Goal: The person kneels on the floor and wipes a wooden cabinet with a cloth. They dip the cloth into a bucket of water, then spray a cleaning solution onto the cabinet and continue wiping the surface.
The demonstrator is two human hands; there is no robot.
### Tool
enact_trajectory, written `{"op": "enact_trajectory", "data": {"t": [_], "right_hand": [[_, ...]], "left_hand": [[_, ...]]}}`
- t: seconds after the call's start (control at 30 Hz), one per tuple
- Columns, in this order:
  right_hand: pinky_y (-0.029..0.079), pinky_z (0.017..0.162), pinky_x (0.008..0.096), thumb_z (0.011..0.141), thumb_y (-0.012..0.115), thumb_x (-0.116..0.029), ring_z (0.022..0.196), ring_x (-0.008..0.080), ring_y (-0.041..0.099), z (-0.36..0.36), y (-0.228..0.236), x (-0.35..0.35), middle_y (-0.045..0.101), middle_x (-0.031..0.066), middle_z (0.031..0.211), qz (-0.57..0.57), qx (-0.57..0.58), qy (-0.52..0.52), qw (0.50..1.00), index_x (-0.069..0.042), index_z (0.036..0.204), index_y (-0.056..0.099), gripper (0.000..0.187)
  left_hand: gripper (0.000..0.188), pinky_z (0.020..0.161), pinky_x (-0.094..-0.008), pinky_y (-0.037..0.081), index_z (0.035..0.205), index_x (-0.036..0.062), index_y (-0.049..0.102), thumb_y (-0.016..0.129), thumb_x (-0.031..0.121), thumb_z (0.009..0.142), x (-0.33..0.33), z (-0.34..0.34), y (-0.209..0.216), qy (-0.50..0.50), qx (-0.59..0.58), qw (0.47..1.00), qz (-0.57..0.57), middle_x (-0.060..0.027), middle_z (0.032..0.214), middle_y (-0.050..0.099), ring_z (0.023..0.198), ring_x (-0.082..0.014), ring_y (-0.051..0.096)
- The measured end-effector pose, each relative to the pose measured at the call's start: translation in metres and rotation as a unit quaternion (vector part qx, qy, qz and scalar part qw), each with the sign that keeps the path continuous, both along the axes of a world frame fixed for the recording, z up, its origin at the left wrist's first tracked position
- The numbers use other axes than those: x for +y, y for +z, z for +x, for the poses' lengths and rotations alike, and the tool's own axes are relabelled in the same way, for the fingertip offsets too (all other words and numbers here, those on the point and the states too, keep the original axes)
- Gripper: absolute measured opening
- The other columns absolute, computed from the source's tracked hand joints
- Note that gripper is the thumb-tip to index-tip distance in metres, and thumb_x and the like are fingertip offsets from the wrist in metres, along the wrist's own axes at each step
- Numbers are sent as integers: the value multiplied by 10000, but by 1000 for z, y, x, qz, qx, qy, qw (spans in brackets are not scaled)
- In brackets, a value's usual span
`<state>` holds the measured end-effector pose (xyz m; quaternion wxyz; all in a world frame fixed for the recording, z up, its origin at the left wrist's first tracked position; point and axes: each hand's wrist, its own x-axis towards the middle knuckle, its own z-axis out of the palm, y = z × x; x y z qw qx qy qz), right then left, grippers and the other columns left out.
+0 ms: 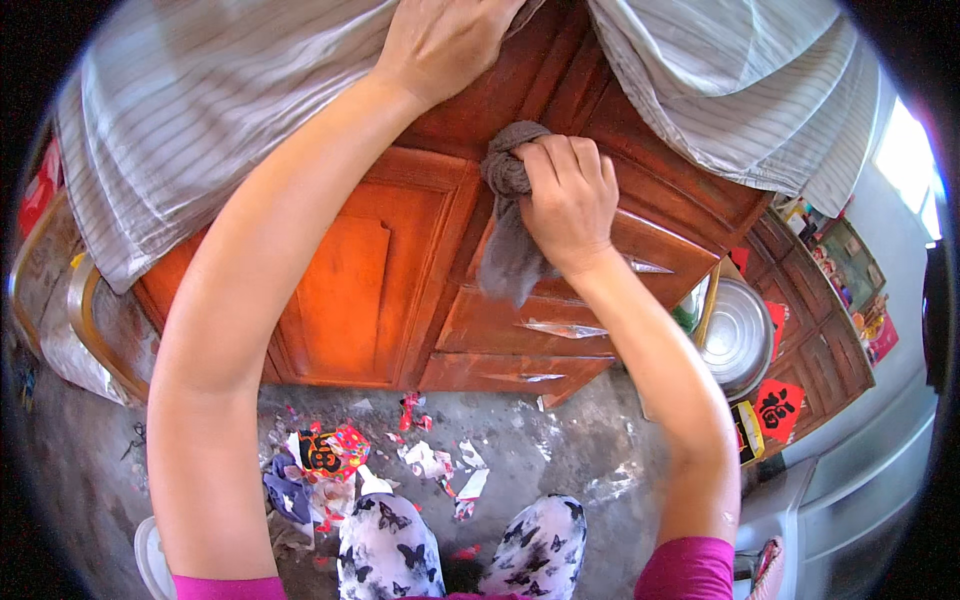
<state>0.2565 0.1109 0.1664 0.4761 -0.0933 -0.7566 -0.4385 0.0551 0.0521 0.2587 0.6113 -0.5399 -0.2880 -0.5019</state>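
Note:
My right hand (572,198) is closed round a bunched dark grey rag (515,250) and presses it to the front of a reddish-brown wooden cabinet (345,285). The rag's loose end hangs down over the drawers (520,325), which have shiny metal handles. At the upper edge of the view, my left hand (445,45) grips the pale striped cloth (220,130) draped over the cabinet and holds it up off the wood. Its fingertips are partly cut off by the picture's edge. Another fold of cloth (730,80) hangs over the cabinet's right side.
Torn paper scraps (430,460) and a colourful printed wrapper (335,450) litter the concrete floor by my knees. A curved-frame chair (85,300) stands at the left. On the right are a round metal lid (738,335), a second wooden cabinet (830,350) and a red paper (778,408).

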Motion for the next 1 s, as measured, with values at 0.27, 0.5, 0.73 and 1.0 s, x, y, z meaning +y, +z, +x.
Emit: {"op": "enact_trajectory", "data": {"t": [0.27,0.5,0.73,1.0], "right_hand": [[532,885,498,720,707,-107,964,439,680,-28,166,-12,693,303,888,-55,173,-136,974,35,820,701,174],[505,946,500,753,742,-137,1123,375,602,-26,138,-15,684,144,1152,-157,139,-212,954,-106,1190,676,443],[492,916,474,640,746,-99,1071,317,577,-3,72,-19,627,73,1062,0,2,-109,994,-105,1030,686,395],[502,903,511,718,731,-134,1031,372,610,-29,128,-6,659,165,1064,35,149,-152,976,-77,1031,692,320]], "left_hand": [[471,867,-442,487,1380,12,568,553,100,918,-5,-8,1,70,1,997,16,-157,1061,582,1024,-336,601],[508,912,-446,462,1435,25,535,538,111,935,-3,-9,2,49,-27,998,1,-146,1170,595,1118,-330,589],[485,892,-444,459,1436,60,554,535,118,955,-6,-6,-2,12,-20,1000,-19,-123,1158,606,1105,-309,596],[521,936,-435,458,1454,79,545,542,128,936,1,-12,0,32,-32,999,27,-128,1203,613,1137,-320,598]]}}
